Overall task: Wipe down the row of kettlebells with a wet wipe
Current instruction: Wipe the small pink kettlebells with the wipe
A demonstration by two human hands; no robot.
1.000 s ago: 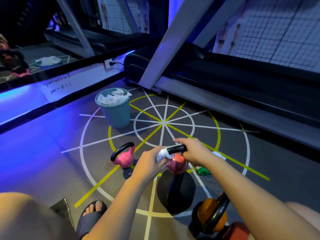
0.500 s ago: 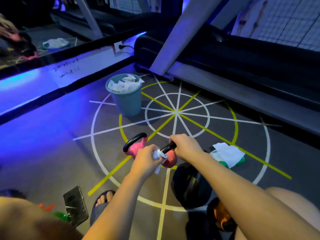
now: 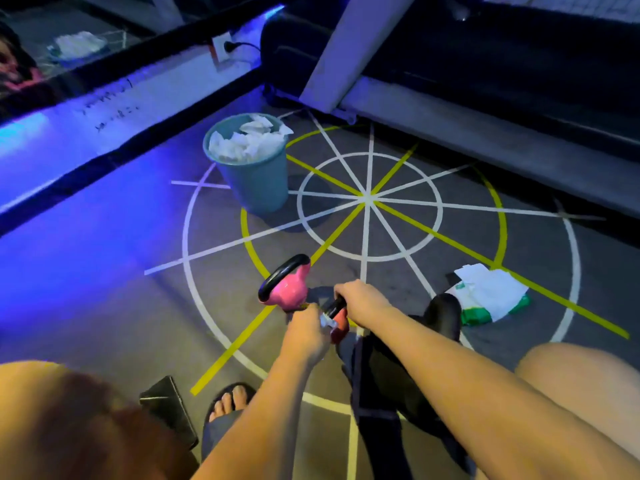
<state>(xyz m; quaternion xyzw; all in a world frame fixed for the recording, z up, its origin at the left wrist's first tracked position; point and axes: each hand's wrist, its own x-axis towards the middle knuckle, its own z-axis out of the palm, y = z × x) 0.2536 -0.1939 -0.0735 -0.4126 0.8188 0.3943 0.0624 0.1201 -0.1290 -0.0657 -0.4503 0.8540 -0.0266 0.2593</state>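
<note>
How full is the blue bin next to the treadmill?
Full. Crumpled white wipes fill the bin to its rim, and a few stick up above the edge.

Crumpled wet wipe (image 3: 327, 321) on coral kettlebell (image 3: 341, 328), pink kettlebell (image 3: 289, 293) upright beside.

**Wipe bunched small on the handle as the view dips**

The left hand (image 3: 304, 336) has slid back along the black handle (image 3: 334, 308) of the reddish kettlebell (image 3: 341, 327). The wet wipe (image 3: 327, 320), a broad white bunch a second ago, now shows only as a small scrap by its fingers. The right hand (image 3: 363, 303) now sits closer to the left. The view has tilted down, bringing the pack of wipes (image 3: 491, 296) and a phone (image 3: 169, 410) into sight.
</note>
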